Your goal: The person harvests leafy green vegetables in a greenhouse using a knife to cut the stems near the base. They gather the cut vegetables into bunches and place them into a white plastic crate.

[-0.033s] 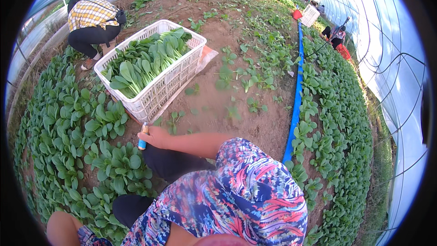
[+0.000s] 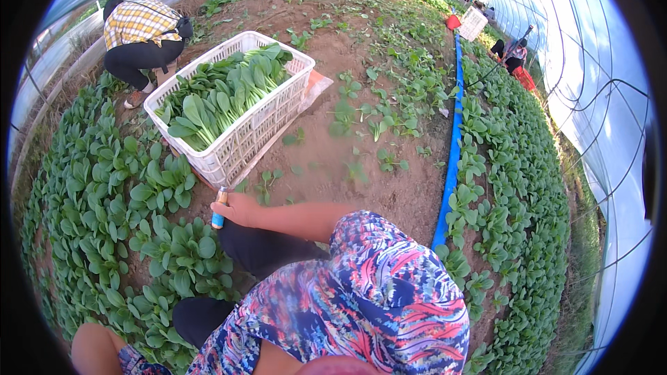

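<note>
My right hand [image 2: 240,209] is closed around a short cylindrical tool handle [image 2: 219,207], blue at one end and tan toward the other, with a small metal-looking tip. Its full shape is hidden by the fingers. The hand rests over my dark-trousered knee, just in front of a white plastic crate [image 2: 240,156]. Bunches of leafy greens [image 2: 226,90] lie inside the crate, pale stems toward its right side. Growing leafy plants [image 2: 184,253] stand left of the hand. Of my left arm only a bent part [image 2: 96,348] shows at the lower left; the left hand is out of the picture.
Dense rows of greens [image 2: 517,194] run along the right, beside a flat blue hose [image 2: 451,160]. Bare soil [image 2: 375,191] with scattered small plants lies between. A person in a checked shirt [image 2: 142,24] squats behind the crate. Other people and crates are farther back, beneath plastic sheeting.
</note>
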Tool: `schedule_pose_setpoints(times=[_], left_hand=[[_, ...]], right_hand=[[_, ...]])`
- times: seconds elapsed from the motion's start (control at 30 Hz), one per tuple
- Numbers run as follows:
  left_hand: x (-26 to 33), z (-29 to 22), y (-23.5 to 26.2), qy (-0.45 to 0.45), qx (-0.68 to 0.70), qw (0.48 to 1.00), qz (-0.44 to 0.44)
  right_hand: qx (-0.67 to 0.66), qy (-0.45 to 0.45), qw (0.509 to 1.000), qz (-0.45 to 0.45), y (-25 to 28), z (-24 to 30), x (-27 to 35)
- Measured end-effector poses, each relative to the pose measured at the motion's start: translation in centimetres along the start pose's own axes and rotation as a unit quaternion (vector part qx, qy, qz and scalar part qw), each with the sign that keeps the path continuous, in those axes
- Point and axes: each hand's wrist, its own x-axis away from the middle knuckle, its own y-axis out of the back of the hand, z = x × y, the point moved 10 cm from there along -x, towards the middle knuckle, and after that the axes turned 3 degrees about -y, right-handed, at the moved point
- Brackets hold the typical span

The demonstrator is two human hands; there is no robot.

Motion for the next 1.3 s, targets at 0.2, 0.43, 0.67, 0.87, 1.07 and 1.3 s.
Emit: schedule_pose_setpoints(times=[0.2,0.43,0.67,0.87,1.07,1.3], left_hand=[[-0.8,0.5,-1.1,0.001,0.018,1.0,0.005],[-1.6,1.5,-3.4,0.008,0.035,0.999,0.007],[-1.3,1.4,-4.2,0.013,0.026,1.0,0.003],[-1.5,1.8,-4.5,0.018,0.033,0.999,-0.009],[-2.3,0.9,-3.5,0.015,0.012,1.0,-0.006],[-2.1,0.9,-4.2,0.008,0.03,0.999,-0.006]], right_hand=[[0.017,-0.018,1.0,0.0,1.8,0.6,2.2],[-0.249,-0.006,0.959,-0.134,5.9,-3.7,4.2],[-0.383,-0.044,0.873,-0.3,20.5,-5.8,8.6],[-0.284,-0.03,0.849,-0.445,36.0,-3.5,18.4],[-0.209,-0.086,0.813,-0.536,40.1,-3.3,23.5],[0.159,-0.002,0.663,-0.732,45.2,-5.0,29.5]])
